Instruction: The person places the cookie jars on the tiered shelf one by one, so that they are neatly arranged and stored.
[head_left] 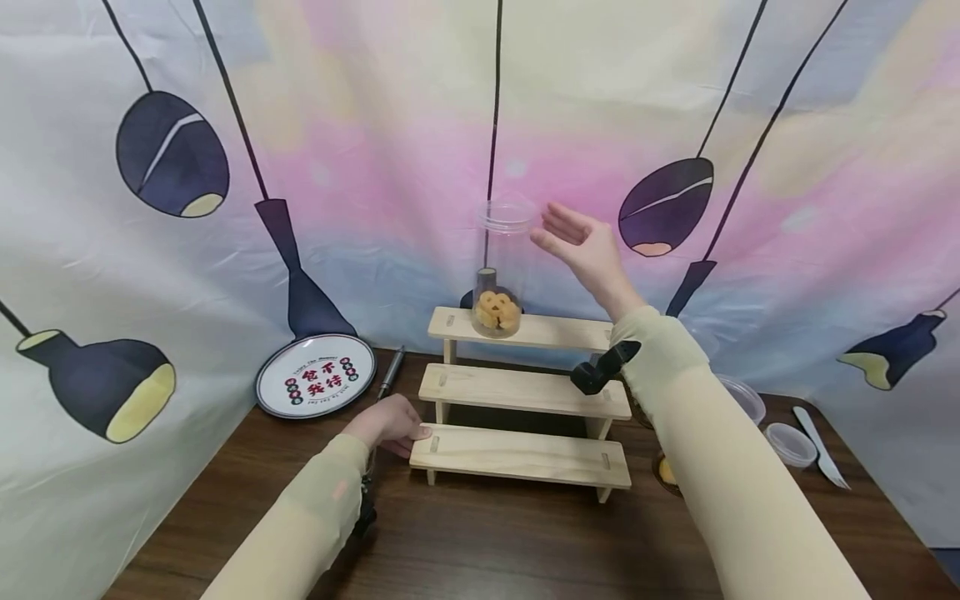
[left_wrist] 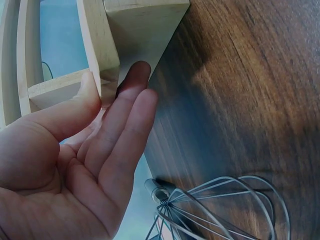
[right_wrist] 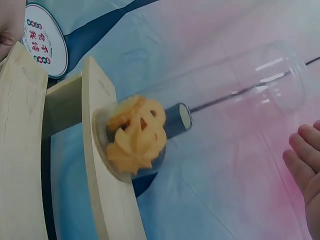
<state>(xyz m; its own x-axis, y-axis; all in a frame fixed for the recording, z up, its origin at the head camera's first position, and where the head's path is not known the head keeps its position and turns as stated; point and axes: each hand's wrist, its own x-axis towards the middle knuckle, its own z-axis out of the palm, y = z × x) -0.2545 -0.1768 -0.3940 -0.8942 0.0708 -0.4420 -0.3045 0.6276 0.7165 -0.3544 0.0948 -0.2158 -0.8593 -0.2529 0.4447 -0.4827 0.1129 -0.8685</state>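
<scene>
A wooden three-step display stand (head_left: 517,450) stands on the table. My left hand (head_left: 390,425) grips the left end of its lowest step; in the left wrist view the thumb (left_wrist: 87,97) lies on top and the fingers reach underneath. On the top step, toward the left, stands a tall clear jar (head_left: 506,218) without a lid. Several cookies (right_wrist: 137,137) lie at its bottom. To the right of the jar's mouth my right hand (head_left: 588,250) is raised, its fingers extended and slightly bent, holding nothing. A small gap separates it from the jar in the right wrist view.
A white plate with red writing (head_left: 281,371) leans at the back left. A whisk (left_wrist: 215,205) lies beside the stand's left side. Clear plastic containers (head_left: 791,444) and a white knife (head_left: 821,446) are on the right. My right arm partly hides a container with orange contents (head_left: 666,471).
</scene>
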